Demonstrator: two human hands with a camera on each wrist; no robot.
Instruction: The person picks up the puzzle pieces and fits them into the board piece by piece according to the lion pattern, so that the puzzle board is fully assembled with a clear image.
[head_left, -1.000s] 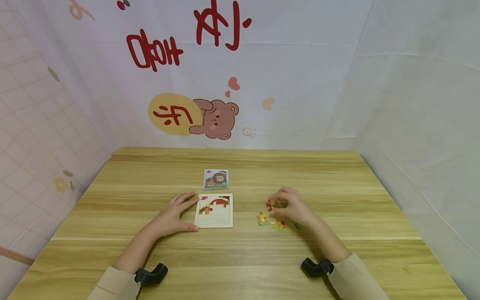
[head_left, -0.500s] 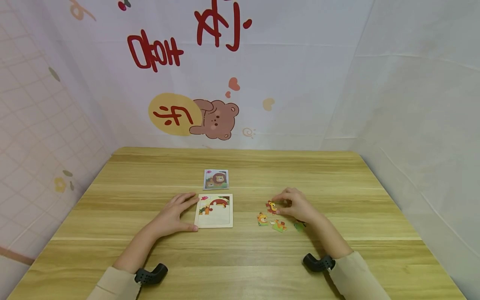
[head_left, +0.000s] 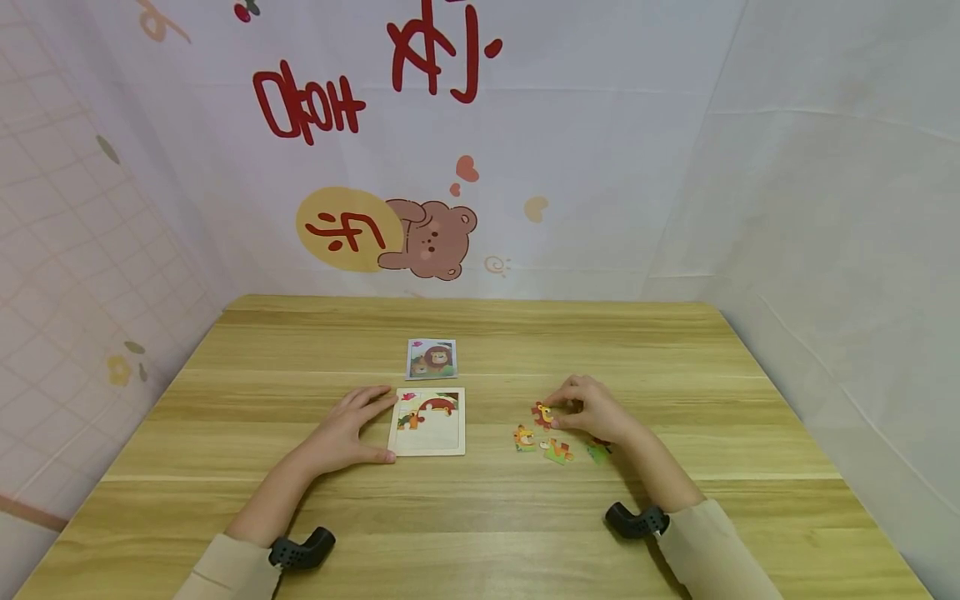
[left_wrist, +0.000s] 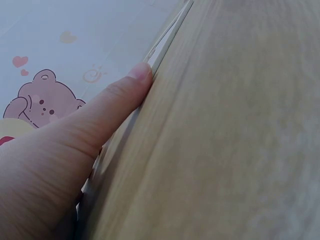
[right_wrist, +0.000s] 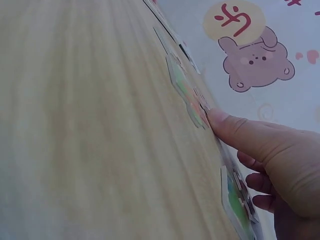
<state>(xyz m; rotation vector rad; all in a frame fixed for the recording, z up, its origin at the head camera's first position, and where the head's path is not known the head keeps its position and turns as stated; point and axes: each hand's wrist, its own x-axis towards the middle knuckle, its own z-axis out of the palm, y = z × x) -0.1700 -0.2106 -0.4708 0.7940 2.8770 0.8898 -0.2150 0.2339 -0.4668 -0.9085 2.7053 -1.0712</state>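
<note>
My left hand (head_left: 348, 429) rests at the left side of a square puzzle tray (head_left: 427, 451), fingertips by its upper left edge and thumb at its lower left corner. In the left wrist view the thumb (left_wrist: 112, 102) touches the tray's rim. Part of a lion picture fills the tray's upper and left portions. My right hand (head_left: 591, 412) pinches a red and yellow puzzle piece (head_left: 543, 414) by its right side, thumb and forefinger around it. Nearby lie a yellow piece (head_left: 524, 438), an orange and green piece (head_left: 557, 451) and a green piece (head_left: 597, 451), partly under the right wrist.
A small lion picture card (head_left: 432, 359) lies just behind the tray. The wooden table (head_left: 480, 517) ends at a printed cloth backdrop (head_left: 585, 150), with cloth on both sides too. A black wrist device (head_left: 302, 548) sits on each forearm.
My right hand has shifted slightly to the right and turned, so more of the red and yellow puzzle piece and of the green piece shows. The left hand and tray have stayed put.
</note>
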